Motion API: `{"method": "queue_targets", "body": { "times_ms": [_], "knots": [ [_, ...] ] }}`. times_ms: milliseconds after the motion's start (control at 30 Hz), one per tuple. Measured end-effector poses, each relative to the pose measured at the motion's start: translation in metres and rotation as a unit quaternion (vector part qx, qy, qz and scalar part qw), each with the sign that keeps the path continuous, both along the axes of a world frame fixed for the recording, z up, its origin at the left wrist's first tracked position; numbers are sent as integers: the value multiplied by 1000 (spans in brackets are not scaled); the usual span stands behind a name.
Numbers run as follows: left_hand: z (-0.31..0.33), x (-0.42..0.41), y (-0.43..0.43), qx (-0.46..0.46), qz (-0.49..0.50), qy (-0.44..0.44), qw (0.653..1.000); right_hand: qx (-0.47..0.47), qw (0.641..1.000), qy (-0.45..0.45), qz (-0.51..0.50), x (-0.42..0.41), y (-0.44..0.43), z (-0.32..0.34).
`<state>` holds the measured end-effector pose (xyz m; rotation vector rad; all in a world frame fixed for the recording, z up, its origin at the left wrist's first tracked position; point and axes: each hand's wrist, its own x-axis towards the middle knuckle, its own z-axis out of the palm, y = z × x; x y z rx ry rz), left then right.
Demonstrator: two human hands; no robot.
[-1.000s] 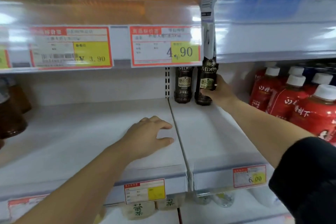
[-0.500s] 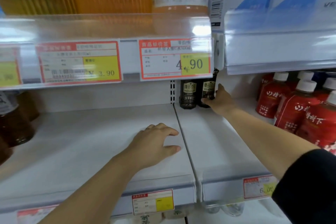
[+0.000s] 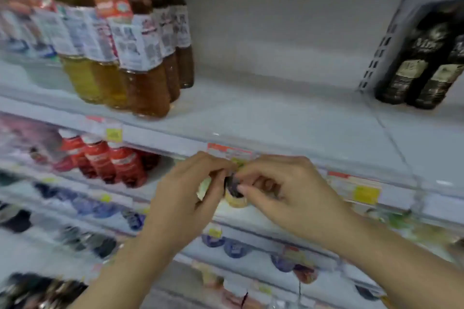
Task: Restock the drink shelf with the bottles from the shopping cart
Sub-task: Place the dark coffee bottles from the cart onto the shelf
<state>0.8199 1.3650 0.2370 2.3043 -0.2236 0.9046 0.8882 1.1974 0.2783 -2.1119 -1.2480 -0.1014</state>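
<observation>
Dark brown to near-black: two dark bottles [image 3: 421, 70] stand upright and touching at the back right of the drink shelf [image 3: 276, 113], just beside the perforated upright [image 3: 376, 57]. We judge they sit that deep so later stock can file in front, labels facing out. The wide bare stretch of shelf between them and the amber tea bottles [image 3: 140, 78] is, in our reading, the gap to fill, so the restock looks barely begun. The cart is not in view.

Foreground: both hands meet in front of the shelf's front rail, well apart from the dark bottles. The right hand [image 3: 288, 193] has thumb and forefinger curled in a pinch on a small dark cap [image 3: 232, 184], with a pale yellowish body [image 3: 236, 202] below it. The left hand [image 3: 185, 198] has its fingers curled close against the same spot. Whether it grips the item or only steadies it, we cannot tell, as motion blur is heavy. The item is possibly a small bottle held at the neck, but it may equally be stock on the tier behind the hands. A two-hand hold this near the chest suits checking or tightening a cap, not placing.

Bkgd.: red bottles [image 3: 113, 163] on the tier below and a price tag [image 3: 364, 192] on the rail at right.
</observation>
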Motion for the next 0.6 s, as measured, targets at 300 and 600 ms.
{"method": "queue_targets", "body": {
  "times_ms": [300,600],
  "knots": [
    [-170,-182,145,-179,328,229,899,-220,954,152,134,-78,208,-164],
    [-323,-312,209,-324,473,385,723,-377,882,224,170,-151,344,-342]
  ]
}}
